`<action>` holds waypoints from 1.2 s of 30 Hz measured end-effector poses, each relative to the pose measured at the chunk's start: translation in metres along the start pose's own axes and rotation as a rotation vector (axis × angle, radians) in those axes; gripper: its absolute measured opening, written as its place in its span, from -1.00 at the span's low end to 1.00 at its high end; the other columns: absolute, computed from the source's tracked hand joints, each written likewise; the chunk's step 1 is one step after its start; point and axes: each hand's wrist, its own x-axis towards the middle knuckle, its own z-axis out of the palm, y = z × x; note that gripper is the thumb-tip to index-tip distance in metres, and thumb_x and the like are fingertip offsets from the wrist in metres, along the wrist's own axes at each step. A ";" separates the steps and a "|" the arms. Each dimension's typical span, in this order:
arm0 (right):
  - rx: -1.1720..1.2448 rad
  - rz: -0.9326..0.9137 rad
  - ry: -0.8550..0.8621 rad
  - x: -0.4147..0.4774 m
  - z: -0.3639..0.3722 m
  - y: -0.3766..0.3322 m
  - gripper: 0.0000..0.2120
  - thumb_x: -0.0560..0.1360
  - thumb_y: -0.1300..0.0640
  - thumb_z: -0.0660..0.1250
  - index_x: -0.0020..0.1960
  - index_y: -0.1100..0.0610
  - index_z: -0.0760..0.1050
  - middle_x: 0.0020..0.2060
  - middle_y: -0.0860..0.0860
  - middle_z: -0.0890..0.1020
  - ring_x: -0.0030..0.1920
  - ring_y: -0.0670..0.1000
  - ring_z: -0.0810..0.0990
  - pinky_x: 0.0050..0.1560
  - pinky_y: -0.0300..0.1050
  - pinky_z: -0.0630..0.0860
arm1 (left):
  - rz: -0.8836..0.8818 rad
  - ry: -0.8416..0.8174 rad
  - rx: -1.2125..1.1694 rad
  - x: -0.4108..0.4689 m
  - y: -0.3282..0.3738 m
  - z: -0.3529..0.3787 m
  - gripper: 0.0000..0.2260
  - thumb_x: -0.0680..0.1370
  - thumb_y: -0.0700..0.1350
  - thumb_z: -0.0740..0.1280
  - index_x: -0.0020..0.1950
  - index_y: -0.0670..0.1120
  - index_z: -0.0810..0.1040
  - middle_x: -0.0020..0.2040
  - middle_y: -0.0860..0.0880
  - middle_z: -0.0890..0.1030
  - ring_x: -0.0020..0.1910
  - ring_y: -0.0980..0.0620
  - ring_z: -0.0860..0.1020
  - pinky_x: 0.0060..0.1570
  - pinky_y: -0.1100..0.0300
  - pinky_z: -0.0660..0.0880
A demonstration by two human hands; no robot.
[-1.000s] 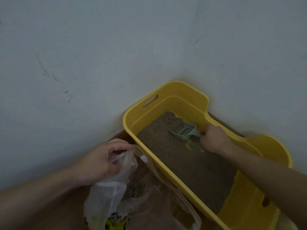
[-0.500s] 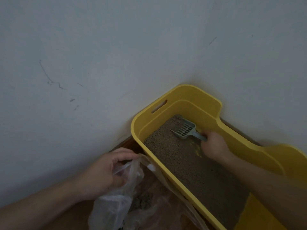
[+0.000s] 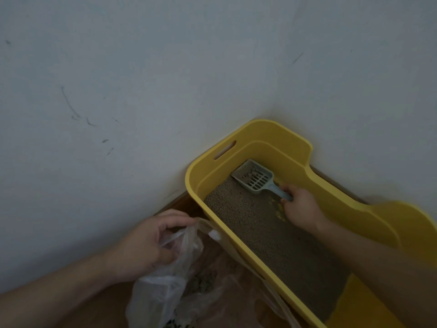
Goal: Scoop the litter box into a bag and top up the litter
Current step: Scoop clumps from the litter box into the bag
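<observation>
Mid-scoop: clumps (image 3: 252, 173) on scoop (image 3: 256, 180), right hand (image 3: 300, 210) curled round handle, left hand (image 3: 147, 242) pinching bag (image 3: 163, 294) open, waste (image 3: 203, 282) inside; top-up pending.

It's dim down here: flat, greyish light with a cool cast on the wall (image 3: 142, 67). A soft shadow pools in the corner behind the litter box (image 3: 267, 125), whose right end smears into blur at the frame's right edge. My right forearm (image 3: 378, 256) looks dark and soft. The bag (image 3: 160, 292) shows a faint sheen.
</observation>
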 end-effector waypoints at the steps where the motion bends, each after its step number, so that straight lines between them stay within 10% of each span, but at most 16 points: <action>1: 0.001 -0.003 -0.003 -0.002 -0.001 -0.001 -0.65 0.59 0.28 0.22 0.35 0.09 0.45 0.00 0.05 0.58 -0.14 -0.03 0.57 -0.26 -0.18 0.47 | -0.003 0.001 -0.004 -0.001 0.000 0.000 -0.48 0.33 -0.36 0.42 0.14 0.16 0.65 0.18 0.15 0.54 0.20 0.04 0.58 0.14 0.24 0.51; 28: -0.080 -0.178 -0.018 -0.106 -0.080 -0.015 -0.77 0.57 0.19 0.32 0.15 -0.09 0.50 -0.12 -0.19 0.57 -0.22 -0.16 0.55 -0.36 -0.32 0.34 | -0.061 -0.012 0.309 -0.031 0.023 0.001 -0.47 0.40 -0.33 0.43 0.20 0.21 0.57 0.25 0.24 0.48 0.22 0.19 0.53 0.21 0.18 0.51; 36: -0.044 -0.266 -0.114 -0.151 -0.093 -0.036 -0.73 0.56 0.21 0.35 0.09 -0.16 0.54 -0.08 -0.12 0.64 -0.05 -0.09 0.60 0.01 -0.05 0.54 | -0.107 0.017 0.330 -0.046 0.028 -0.001 -0.50 0.43 -0.32 0.43 0.21 0.20 0.56 0.26 0.17 0.50 0.21 0.13 0.54 0.17 0.13 0.55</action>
